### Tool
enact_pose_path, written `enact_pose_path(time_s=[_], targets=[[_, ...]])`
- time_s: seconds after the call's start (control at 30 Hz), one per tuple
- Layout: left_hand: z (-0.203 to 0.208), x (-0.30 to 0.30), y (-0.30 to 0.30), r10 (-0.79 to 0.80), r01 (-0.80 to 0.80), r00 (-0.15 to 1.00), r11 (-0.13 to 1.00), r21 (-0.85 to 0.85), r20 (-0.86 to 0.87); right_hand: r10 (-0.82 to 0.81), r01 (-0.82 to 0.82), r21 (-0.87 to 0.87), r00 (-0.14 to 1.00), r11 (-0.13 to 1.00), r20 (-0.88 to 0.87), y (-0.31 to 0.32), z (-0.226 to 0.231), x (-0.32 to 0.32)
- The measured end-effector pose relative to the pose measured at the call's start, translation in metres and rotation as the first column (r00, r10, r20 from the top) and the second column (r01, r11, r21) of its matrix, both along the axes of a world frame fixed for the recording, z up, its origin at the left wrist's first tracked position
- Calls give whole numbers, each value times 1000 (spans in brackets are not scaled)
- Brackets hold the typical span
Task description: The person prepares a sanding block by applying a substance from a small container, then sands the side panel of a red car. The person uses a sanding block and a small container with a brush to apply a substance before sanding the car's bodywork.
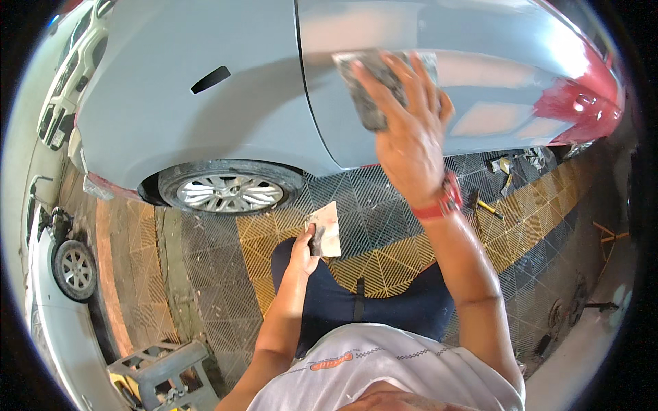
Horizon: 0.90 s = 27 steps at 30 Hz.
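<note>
A flat, matt grey is seen over the broad primed car body panel [226, 116], broken only by a black slot-shaped door-handle recess [210, 79]. Glossy red paint [582, 103] is left bare at the far end of the body. A mottled dark grey sanding sheet [373, 96] is covered by the right hand [411, 130], on whose wrist a red wristband [439, 203] is worn. A pale beige folded abrasive sheet [327, 226] is held in the left hand [305, 250]. The ribbed plastic floor tiles [384, 226] are patterned in dark grey and yellow lattice blocks. The spoked alloy wheel [229, 192] is silver within a black tyre.
</note>
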<state>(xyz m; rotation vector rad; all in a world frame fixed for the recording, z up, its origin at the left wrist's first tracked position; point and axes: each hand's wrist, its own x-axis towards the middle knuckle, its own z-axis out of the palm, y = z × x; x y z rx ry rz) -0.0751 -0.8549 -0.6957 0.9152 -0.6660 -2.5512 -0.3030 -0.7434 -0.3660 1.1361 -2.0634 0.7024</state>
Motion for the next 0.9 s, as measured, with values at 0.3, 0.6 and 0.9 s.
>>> enact_pose_path(time_s=[0.3, 0.6, 0.9], targets=[[-69, -37, -10, -30, 30, 999, 1000, 9, -39, -81, 74, -61, 987, 995, -136, -64, -3, -20], [-61, -35, -19, -68, 69, 997, 998, -7, 44, -39, 28, -81, 989, 996, -145, -49, 26, -13], [-68, -27, -27, -40, 41, 999, 999, -15, 23, -21, 26, 34, 991, 999, -130, -44, 20, -6]])
